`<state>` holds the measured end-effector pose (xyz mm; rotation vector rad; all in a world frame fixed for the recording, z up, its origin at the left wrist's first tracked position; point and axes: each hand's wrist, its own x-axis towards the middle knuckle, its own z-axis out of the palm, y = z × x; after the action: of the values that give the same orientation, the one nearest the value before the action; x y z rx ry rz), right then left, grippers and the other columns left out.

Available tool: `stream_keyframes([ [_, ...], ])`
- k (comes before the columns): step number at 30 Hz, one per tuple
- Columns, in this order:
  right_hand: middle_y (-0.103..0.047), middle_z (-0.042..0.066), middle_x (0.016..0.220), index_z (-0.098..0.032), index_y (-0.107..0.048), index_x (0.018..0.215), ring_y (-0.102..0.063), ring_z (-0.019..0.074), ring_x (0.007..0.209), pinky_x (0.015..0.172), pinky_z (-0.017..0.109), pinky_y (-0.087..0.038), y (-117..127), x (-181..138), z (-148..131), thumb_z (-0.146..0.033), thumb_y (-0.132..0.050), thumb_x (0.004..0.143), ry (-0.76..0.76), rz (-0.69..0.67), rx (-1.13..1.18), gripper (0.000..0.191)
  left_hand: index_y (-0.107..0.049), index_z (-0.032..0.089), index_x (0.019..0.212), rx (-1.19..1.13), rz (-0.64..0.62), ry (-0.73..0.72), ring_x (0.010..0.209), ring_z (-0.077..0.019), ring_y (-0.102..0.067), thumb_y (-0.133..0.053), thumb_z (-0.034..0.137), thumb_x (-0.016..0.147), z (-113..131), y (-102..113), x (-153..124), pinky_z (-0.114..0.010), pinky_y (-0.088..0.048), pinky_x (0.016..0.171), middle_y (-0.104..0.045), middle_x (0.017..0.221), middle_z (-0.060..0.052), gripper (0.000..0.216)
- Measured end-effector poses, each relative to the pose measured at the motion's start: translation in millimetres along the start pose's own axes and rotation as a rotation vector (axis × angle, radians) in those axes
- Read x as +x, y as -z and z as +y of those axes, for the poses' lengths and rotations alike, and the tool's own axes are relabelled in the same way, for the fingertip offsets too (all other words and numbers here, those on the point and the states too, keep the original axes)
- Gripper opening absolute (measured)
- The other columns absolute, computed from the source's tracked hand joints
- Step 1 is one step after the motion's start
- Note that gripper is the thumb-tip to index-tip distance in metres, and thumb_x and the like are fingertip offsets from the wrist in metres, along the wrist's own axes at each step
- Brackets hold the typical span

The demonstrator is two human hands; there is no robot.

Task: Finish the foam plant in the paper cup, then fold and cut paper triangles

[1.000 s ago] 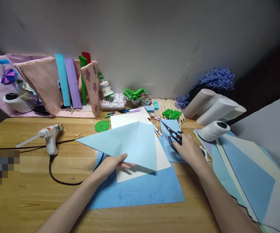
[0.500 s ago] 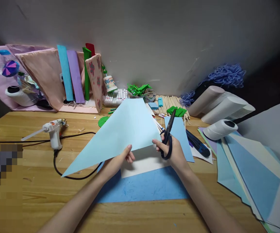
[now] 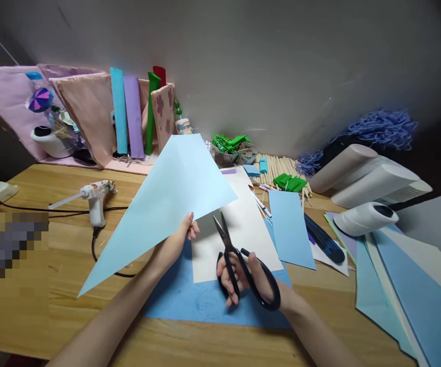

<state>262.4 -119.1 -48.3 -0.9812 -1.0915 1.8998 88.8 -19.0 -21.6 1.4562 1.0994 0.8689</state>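
A large sheet of light blue paper (image 3: 166, 188) with a pointed lower left corner is raised above the table. My left hand (image 3: 176, 242) pinches its lower edge, thumb on top. Black-handled scissors (image 3: 226, 237) are in my right hand (image 3: 251, 278), fingers and thumb through the loops. Their blades are slightly parted and point up and left, just below the paper's right part, apart from it. Beneath lie a white sheet (image 3: 239, 234) and a blue mat (image 3: 205, 303).
A glue gun (image 3: 97, 201) with its cable lies left. To the right are a blue paper strip (image 3: 291, 227), a dark utility knife (image 3: 325, 239), a white spool (image 3: 365, 219) and stacked coloured paper (image 3: 415, 275). Wooden sticks (image 3: 277, 165) and green scraps (image 3: 230, 143) sit behind.
My right hand has let go of the paper's edge, moved down and left, and turned the scissors, which now open toward the sheet. My left hand still holds the paper. The view has shifted.
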Motion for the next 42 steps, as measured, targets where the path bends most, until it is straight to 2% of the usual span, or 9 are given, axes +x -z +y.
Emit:
stream_keyframes([
  [3,-0.05,0.002,0.068,-0.013,-0.05,0.096,-0.052,0.011,0.05,0.061,0.035,-0.051,-7,-2,3,-0.077,-0.019,0.072,-0.012,-0.036,-0.082,0.075,-0.052,0.019,0.057,0.036,-0.074,0.015,0.055,-0.0113,-0.044,-0.035,0.046,0.087,-2,-2,-5,-0.023,-0.036,0.064,-0.046,0.054,0.003,0.044],
  [8,-0.047,0.0,0.066,-0.013,-0.05,0.097,-0.053,0.011,0.053,0.058,0.03,-0.049,-9,-1,1,-0.075,-0.018,0.075,0.013,0.027,-0.113,0.073,-0.051,0.019,0.057,0.119,-0.187,0.071,0.057,-0.0117,-0.044,-0.031,0.046,0.088,-1,-9,-14,-0.024,-0.034,0.067,-0.043,0.053,0.004,0.046],
  [15,-0.045,-0.001,0.064,-0.012,-0.05,0.098,-0.054,0.0119,0.053,0.058,0.029,-0.048,-8,0,2,-0.075,-0.017,0.075,-0.002,0.071,-0.108,0.074,-0.051,0.019,0.057,0.162,-0.196,0.07,0.058,-0.0125,-0.044,-0.027,0.05,0.088,7,-11,-16,-0.025,-0.034,0.069,-0.044,0.054,0.003,0.05],
  [30,-0.044,-0.002,0.062,-0.013,-0.051,0.097,-0.052,0.0112,0.053,0.057,0.027,-0.046,-10,-3,-4,-0.071,-0.016,0.079,0.027,0.058,-0.159,0.07,-0.051,0.019,0.057,0.182,-0.2,0.059,0.058,-0.0121,-0.044,-0.03,0.044,0.089,7,-10,-17,-0.025,-0.032,0.069,-0.044,0.054,0.004,0.045],
  [42,-0.045,-0.001,0.062,-0.013,-0.051,0.097,-0.052,0.011,0.052,0.054,0.025,-0.044,-9,-2,-4,-0.072,-0.015,0.079,0.022,0.049,-0.175,0.072,-0.051,0.02,0.057,0.173,-0.204,0.063,0.057,-0.0128,-0.044,-0.027,0.049,0.088,1,-10,-16,-0.025,-0.034,0.068,-0.043,0.054,0.003,0.048],
])
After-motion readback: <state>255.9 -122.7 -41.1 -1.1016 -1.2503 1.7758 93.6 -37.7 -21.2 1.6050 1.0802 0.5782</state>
